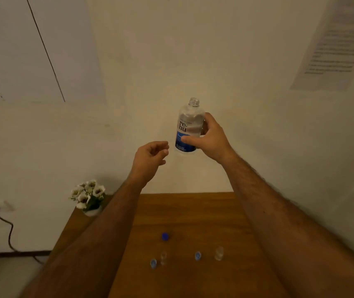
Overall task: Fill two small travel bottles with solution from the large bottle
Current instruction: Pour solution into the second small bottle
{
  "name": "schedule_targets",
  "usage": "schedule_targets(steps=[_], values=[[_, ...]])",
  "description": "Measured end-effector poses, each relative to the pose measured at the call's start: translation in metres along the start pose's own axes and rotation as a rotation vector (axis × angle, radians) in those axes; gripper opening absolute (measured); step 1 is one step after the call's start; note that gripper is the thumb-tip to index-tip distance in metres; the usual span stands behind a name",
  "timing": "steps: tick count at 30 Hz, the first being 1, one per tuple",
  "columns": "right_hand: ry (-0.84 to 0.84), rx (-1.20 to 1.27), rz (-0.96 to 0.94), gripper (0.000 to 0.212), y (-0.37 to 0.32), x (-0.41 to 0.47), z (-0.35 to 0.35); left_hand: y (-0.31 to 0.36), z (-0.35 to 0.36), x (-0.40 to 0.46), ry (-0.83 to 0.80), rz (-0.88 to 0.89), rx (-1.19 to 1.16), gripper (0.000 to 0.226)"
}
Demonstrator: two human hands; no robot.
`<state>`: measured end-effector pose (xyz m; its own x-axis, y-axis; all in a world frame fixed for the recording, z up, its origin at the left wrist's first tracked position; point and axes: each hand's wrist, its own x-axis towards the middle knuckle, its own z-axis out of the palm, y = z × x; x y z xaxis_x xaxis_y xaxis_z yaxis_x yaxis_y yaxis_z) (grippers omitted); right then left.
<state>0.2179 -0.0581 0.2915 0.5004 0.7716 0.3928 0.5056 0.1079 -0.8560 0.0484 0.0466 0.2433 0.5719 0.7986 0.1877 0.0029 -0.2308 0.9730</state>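
My right hand [211, 138] grips the large clear bottle [187, 125] with a blue label, held upright and uncapped, high above the table. My left hand [151, 157] hovers just left of the bottle with loosely curled fingers, holding nothing. On the wooden table [184, 211] below stand two small clear travel bottles, one on the left [163, 257] and one on the right [219, 253], both uncapped. A small blue cap lies beside each, at the left [153, 263] and at the middle [197, 255]. The large bottle's dark blue cap [165, 236] lies farther back.
A small white pot of white flowers [89, 195] stands at the table's far left corner. A dark cable [8, 231] hangs along the wall on the left. A printed sheet [335, 50] is stuck to the wall at upper right.
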Motion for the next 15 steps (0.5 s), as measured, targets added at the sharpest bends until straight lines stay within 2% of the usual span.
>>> schedule_targets(steps=[9, 15], values=[[-0.014, -0.045, 0.100, 0.072, 0.065, -0.044, 0.027, -0.138, -0.003, -0.074, -0.111, -0.261, 0.302, 0.032], [-0.055, -0.095, 0.159, 0.075, 0.112, -0.076, 0.046, -0.208, 0.000, -0.126, -0.154, -0.446, 0.390, 0.033]])
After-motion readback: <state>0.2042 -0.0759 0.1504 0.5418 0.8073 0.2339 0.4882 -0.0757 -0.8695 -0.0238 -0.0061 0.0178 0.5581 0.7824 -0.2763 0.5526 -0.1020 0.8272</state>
